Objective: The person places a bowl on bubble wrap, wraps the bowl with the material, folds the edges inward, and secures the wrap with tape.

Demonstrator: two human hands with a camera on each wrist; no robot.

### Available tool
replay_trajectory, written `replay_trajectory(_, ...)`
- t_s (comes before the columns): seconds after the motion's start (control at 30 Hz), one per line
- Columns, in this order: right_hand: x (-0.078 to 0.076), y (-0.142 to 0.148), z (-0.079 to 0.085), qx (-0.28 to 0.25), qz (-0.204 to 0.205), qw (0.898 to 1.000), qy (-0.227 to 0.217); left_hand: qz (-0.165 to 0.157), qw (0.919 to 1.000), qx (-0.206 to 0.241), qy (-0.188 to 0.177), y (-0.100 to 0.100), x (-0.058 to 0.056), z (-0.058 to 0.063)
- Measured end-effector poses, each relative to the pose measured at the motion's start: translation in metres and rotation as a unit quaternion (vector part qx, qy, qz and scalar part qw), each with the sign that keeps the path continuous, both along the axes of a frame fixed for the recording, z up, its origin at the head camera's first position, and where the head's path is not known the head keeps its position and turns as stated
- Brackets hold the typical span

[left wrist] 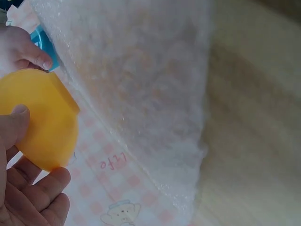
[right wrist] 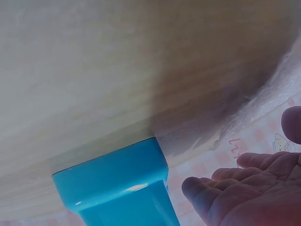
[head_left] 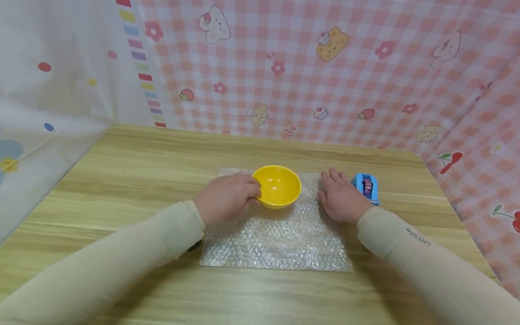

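Note:
My left hand pinches a yellow bowl at its left rim, thumb on one side and fingers on the other. In the left wrist view the bowl shows its smooth outer side between thumb and fingers. Beneath it a sheet of bubble wrap lies flat on the table. My right hand is at the right edge of the wrap, palm down and fingers extended, holding nothing. Close beside it stands a blue tape dispenser, whose blue body also shows in the right wrist view.
The wood-grain table carries all of this. A small dark object is mostly hidden below the left sleeve. Behind the table hangs a pink checked cloth, with a white cloth on the left.

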State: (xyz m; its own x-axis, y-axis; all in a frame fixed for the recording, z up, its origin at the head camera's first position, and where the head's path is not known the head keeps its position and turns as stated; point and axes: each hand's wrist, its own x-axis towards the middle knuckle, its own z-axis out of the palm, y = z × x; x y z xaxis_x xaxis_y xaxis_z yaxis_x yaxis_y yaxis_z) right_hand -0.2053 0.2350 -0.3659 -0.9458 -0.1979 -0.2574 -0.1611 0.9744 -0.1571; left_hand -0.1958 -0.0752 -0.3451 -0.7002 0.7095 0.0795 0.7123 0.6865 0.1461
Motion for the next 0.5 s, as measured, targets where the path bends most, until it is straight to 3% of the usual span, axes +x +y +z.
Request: replay_trajectory(0.5,-0.0054,-0.0034,0.0006,0.001,-0.004,1.0,-0.017,-0.023,0.9997,-0.008,0.004,0.0018,0.0069,-0.009)
